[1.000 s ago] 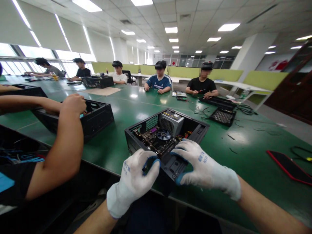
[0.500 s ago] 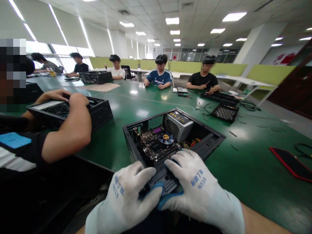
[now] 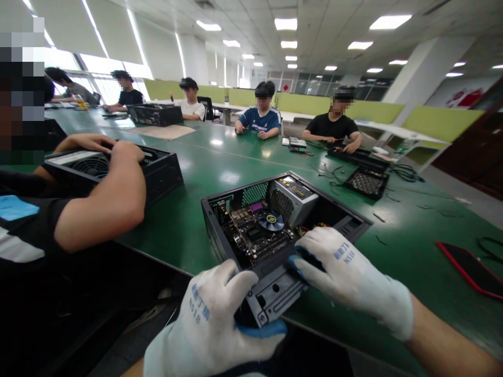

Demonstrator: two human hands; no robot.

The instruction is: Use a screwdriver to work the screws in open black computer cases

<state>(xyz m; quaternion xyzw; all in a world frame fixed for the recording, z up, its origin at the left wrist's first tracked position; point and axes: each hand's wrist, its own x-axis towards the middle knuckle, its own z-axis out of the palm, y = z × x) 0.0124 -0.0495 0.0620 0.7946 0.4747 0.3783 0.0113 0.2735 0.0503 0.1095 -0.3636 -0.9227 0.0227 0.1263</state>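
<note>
An open black computer case (image 3: 208, 222) lies on the green table, its near corner toward me. Inside are a motherboard (image 3: 251, 238), a round cooling fan (image 3: 271, 220) and a grey power supply (image 3: 293, 198). My left hand (image 3: 220, 314), in a white glove with blue palm, grips the slotted black metal part (image 3: 277, 293) at the case's near edge, thumb below and fingers above. Whether that part is fixed to the case cannot be made out. My right hand (image 3: 338, 267), gloved alike, is closed over the near rim farther right, its fingertips partly hidden.
To my left, a co-worker's arm (image 3: 104, 204) reaches over another black case (image 3: 161, 173). Across the table (image 3: 393, 272) sit several people. Farther right lie a black metal cage (image 3: 365, 183), cables (image 3: 404, 172), and a red-edged black panel (image 3: 471, 269).
My right hand has slid right along the case's near rim, away from my left hand, uncovering more of the slotted metal part. The left hand keeps its grip. The view has shifted slightly.
</note>
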